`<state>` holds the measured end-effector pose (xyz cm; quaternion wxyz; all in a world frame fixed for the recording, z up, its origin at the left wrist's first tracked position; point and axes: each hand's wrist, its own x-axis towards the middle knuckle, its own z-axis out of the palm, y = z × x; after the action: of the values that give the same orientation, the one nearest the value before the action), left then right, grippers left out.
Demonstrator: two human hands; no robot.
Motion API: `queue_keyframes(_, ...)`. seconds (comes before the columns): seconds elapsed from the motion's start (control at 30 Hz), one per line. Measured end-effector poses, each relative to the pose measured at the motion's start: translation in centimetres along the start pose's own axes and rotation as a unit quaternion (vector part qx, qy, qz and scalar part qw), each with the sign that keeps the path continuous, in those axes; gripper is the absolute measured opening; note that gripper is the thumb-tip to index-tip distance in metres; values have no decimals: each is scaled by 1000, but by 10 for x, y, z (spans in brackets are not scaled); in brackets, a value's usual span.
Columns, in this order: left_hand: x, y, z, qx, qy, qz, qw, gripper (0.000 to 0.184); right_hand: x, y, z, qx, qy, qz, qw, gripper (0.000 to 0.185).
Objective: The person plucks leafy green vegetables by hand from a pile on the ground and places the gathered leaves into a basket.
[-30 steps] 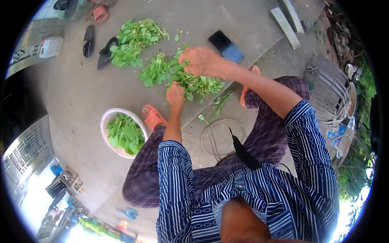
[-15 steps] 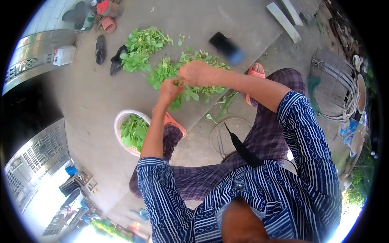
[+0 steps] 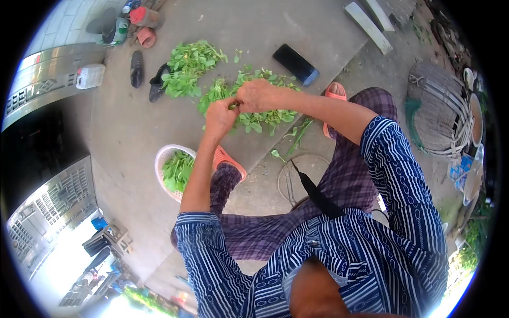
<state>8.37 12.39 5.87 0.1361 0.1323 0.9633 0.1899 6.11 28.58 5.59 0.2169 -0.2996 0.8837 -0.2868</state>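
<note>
My left hand (image 3: 220,116) and my right hand (image 3: 255,96) meet above a spread of leafy greens (image 3: 257,125) on the concrete floor. Both have their fingers pinched together at one spot, and a bit of green stem shows between them. The rest of what they hold is hidden by the fingers. Beyond them lies a second heap of greens (image 3: 191,63). A white basket (image 3: 159,167) holding loose green leaves stands beside my left forearm, near my sandalled foot.
A phone (image 3: 295,63) lies past the greens. Dark shoes (image 3: 137,69) and a plastic jug (image 3: 90,76) are at the left. A wire ring (image 3: 289,180) lies between my legs. A woven basket (image 3: 437,108) stands at the right, below pale planks (image 3: 369,27).
My left hand has risen from the near edge of the greens to meet my right hand. The view has shifted, so the surroundings sit farther right and lower.
</note>
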Motion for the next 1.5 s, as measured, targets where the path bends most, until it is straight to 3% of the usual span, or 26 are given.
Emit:
queue_keyframes(0.07, 3, -12, 0, -265, -94, -71, 957, 17, -1, 0, -2, 5, -3, -5, 1000, 23)
queue_keyframes(0.13, 2, -9, -16, -331, -124, -105, 930, 17, 1, 0, -6, 137, -21, 31, 990, 33)
queue_keyframes(0.2, 1, -12, -23, -395, -151, -138, 896, 17, 3, 0, -11, 161, -2, 50, 986, 32)
queue_keyframes(0.27, -1, -22, -25, -539, -137, -188, 809, 15, 9, 3, -11, 185, 15, 63, 981, 31)
queue_keyframes(0.3, -3, -30, -25, -540, -132, -190, 809, 15, 14, 10, -8, 109, 21, 86, 990, 29)
queue_keyframes(0.33, -4, -40, -25, -599, -105, -187, 772, 15, 18, 15, -5, 33, 29, 108, 993, 27)
queue_keyframes(0.37, -5, -48, -24, -654, -76, -182, 730, 15, 17, 20, 1, 33, 29, 104, 994, 27)
queue_keyframes(0.43, -10, -54, -29, -670, -71, -178, 717, 15, 13, 23, 7, -13, 107, 61, 992, 27)
queue_keyframes(0.57, -13, -60, -29, -728, -58, -171, 661, 12, 15, 10, -8, 108, 24, 58, 992, 26)
queue_keyframes(0.6, -14, -58, -29, -729, -56, -170, 661, 12, 12, 4, -14, 295, -24, 75, 952, 26)
queue_keyframes(0.63, -13, -55, -29, -731, -49, -176, 657, 12, 11, 0, -18, 470, -70, 89, 875, 25)
queue_keyframes(0.77, -13, -54, -28, -745, -56, -171, 642, 12, 11, -1, -13, 515, -92, 29, 852, 24)
queue_keyframes(0.83, -12, -51, -29, -734, -44, -182, 653, 11, 12, -1, -13, 464, -15, 62, 884, 18)
queue_keyframes(0.97, -9, -46, -28, -723, 3, -186, 665, 9, 13, 1, -22, 489, 26, 107, 865, 19)
queue_keyframes(1.03, -6, -40, -28, -701, 31, -172, 691, 9, 8, -5, -30, 495, -89, 135, 854, 25)
queue_keyframes(1.13, -1, -33, -30, -658, 75, -155, 733, 8, 4, -11, -23, 494, -120, 146, 849, 32)
queue_keyframes(1.27, 0, -15, -31, -602, 105, -163, 775, 8, 6, -8, -17, 522, -119, 181, 825, 32)
queue_keyframes(1.5, -1, -14, -33, -604, 81, -160, 777, 8, 7, -2, -13, 574, -107, 184, 791, 20)
